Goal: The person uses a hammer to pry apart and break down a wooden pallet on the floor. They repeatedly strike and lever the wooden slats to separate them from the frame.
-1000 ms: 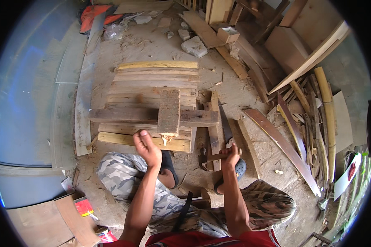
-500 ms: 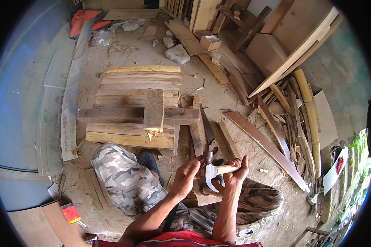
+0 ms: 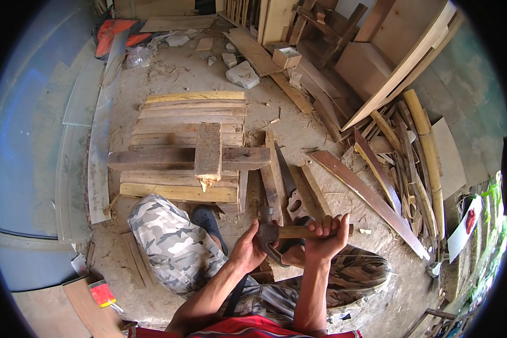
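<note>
- Right hand (image 3: 328, 236) was wrapped tight round the wooden handle of the claw hammer (image 3: 281, 232); left hand (image 3: 247, 250) cupped the steel head, fingers half curled.
- Hammer sat over the lap, near the handsaw (image 3: 290, 188).
- Risk, as I judged it: the claw could nick the left palm if the handle twisted.
- Stacked planks (image 3: 188, 121) with a cross beam (image 3: 188, 159) lay on the dusty dirt floor (image 3: 169, 73); offcuts everywhere.

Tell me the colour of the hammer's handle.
Light brown bare wood; the hammer's handle shows best in the head view, gripped by the right hand.
</note>
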